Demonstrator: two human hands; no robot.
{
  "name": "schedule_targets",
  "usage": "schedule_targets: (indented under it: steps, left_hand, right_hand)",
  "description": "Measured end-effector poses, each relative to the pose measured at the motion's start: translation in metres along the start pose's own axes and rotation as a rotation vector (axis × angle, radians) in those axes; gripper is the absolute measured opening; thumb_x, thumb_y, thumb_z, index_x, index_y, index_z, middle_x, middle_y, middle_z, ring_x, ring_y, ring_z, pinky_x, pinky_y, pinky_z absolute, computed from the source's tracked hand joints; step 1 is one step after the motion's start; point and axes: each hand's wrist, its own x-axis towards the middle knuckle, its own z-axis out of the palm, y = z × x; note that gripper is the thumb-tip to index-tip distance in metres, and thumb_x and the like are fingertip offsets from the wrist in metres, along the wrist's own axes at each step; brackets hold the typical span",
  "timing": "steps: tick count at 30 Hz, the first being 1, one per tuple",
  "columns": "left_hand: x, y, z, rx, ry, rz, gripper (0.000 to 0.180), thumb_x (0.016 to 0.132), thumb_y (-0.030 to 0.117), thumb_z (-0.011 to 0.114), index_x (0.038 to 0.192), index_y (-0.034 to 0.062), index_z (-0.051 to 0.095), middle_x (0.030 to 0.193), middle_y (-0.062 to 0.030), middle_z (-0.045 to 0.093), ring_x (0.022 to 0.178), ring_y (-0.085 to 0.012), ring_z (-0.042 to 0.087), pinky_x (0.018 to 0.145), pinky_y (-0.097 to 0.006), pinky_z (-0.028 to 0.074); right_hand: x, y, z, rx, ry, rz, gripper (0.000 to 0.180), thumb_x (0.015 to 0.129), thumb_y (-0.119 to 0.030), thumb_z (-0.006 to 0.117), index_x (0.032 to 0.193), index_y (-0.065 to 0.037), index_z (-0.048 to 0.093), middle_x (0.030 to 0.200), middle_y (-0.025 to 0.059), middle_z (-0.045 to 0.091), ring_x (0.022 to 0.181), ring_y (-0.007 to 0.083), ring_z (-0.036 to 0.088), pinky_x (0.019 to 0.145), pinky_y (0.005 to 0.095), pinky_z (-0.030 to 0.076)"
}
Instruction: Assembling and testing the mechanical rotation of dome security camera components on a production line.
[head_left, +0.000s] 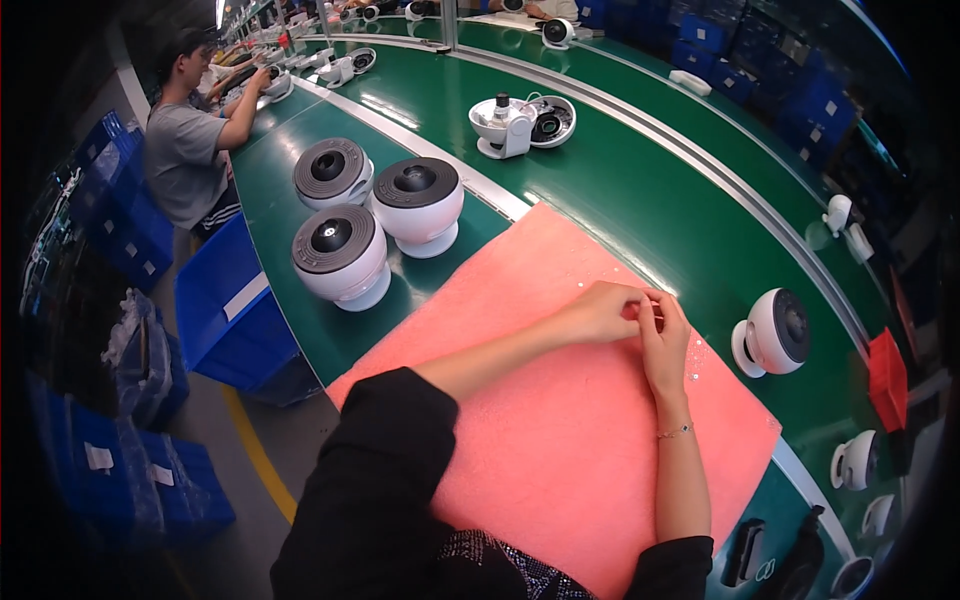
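My left hand [603,312] and my right hand [666,338] meet over a pink cloth [560,430] spread on the green work surface. Both hands have their fingers bent and pinched together, fingertips touching. Whatever lies between them is too small or too hidden to name. Small shiny round bits [697,357] are scattered on the cloth beside my right hand. Left of the cloth stand three round white devices with dark grey ringed tops: a back one [333,172], a front one [340,255] and a right one [418,205].
An opened white device [520,125] sits on the green conveyor beyond the cloth. Another white device [775,332] lies tilted at the right. A blue bin [225,300] stands by the table's left edge. A co-worker [190,140] works at the far left. A red bin [886,378] is far right.
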Motion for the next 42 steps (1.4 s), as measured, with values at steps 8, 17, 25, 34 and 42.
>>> schedule_targets:
  steps: [8, 17, 25, 34, 42]
  left_hand:
    - [-0.158, 0.004, -0.150, 0.856, 1.515, 0.208, 0.098, 0.061, 0.017, 0.080, 0.131, -0.0017, 0.013, 0.130, -0.0215, 0.025, 0.125, -0.0318, 0.025, 0.107, -0.041, 0.015]
    - [-0.228, -0.086, -0.188, 0.384, 1.215, 0.106, 0.109, 0.047, 0.016, 0.086, 0.133, 0.0049, 0.020, 0.127, -0.0164, 0.036, 0.117, -0.0258, 0.040, 0.100, -0.035, 0.032]
    - [-0.224, -0.013, -0.137, 0.335, 0.972, 0.238, 0.119, 0.044, 0.019, 0.087, 0.136, 0.0041, 0.012, 0.134, -0.0177, 0.029, 0.120, -0.0273, 0.040, 0.101, -0.038, 0.034]
    - [-0.166, 0.027, -0.052, -0.072, 0.423, 0.558, 0.116, 0.047, 0.018, 0.086, 0.137, 0.0127, 0.012, 0.134, -0.0273, 0.024, 0.121, -0.0413, 0.032, 0.096, -0.049, 0.032]
    - [-0.191, 0.010, -0.025, -0.403, 0.163, 0.282, 0.118, 0.054, 0.040, 0.080, 0.138, 0.0011, 0.007, 0.135, -0.0274, 0.013, 0.127, -0.0453, 0.014, 0.103, -0.052, 0.018]
  right_hand:
    - [0.013, 0.004, 0.011, -0.239, 0.014, -0.037, 0.011, 0.083, -0.007, 0.052, 0.085, 0.000, 0.060, 0.077, 0.0089, 0.059, 0.063, 0.0167, 0.056, 0.059, 0.0278, 0.045]
    - [0.019, -0.013, 0.037, -0.186, -0.057, -0.029, 0.013, 0.083, -0.007, 0.052, 0.088, 0.000, 0.061, 0.081, 0.0102, 0.062, 0.064, 0.0169, 0.057, 0.059, 0.0284, 0.046]
    - [0.006, -0.114, 0.043, -0.003, -0.401, -0.127, 0.069, 0.065, -0.025, 0.074, 0.122, -0.003, 0.044, 0.122, 0.0160, 0.047, 0.115, 0.0289, 0.045, 0.097, 0.0386, 0.036]
    - [-0.015, -0.177, -0.002, -0.080, -0.710, -0.039, 0.099, 0.052, -0.030, 0.081, 0.135, -0.007, 0.031, 0.130, 0.0197, 0.031, 0.122, 0.0370, 0.034, 0.100, 0.0426, 0.032]
    - [-0.077, -0.209, -0.001, -0.604, -0.495, -0.369, 0.073, 0.053, -0.026, 0.082, 0.120, -0.022, 0.053, 0.129, 0.0242, 0.032, 0.116, 0.0440, 0.036, 0.094, 0.0499, 0.035]
